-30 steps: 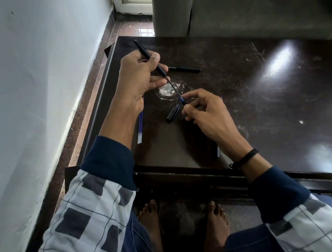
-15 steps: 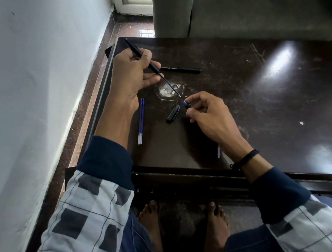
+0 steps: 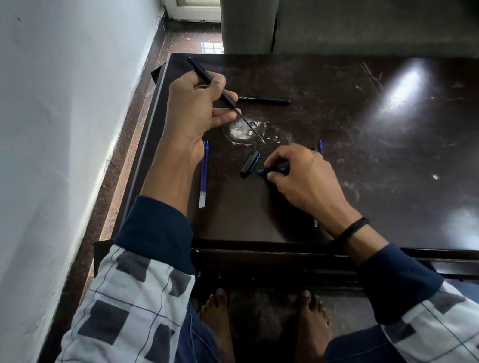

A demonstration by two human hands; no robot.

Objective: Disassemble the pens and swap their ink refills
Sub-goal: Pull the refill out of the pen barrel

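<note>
A white wall ran down the left side, with the dark counter set close against it. Near the counter's left edge lay a blue refill, thin and pointing away from the person, its pale end nearest them; whether it was one refill or two lying tight together could not be told. Just above it the left hand was raised over the counter, its fingers curled and gripping a black pen held at a slant. The pen's upper end pointed toward the far left corner, and a thin black refill stuck out of its lower end, with the tip just over a pale ring mark on the wood. Whether the tip touched the surface was not clear. Right of the mark a black cap lay flat, near the right hand but apart from it. Farther back a black barrel lay across the counter, just beside the left fingertips. The right hand rested low on the counter, fingers curled, pinching a small blue piece between thumb and fingertips. A blue pen part showed just behind its knuckles, mostly hidden. A black wristband circled that wrist. A grey sofa stood beyond the counter's far edge.
</note>
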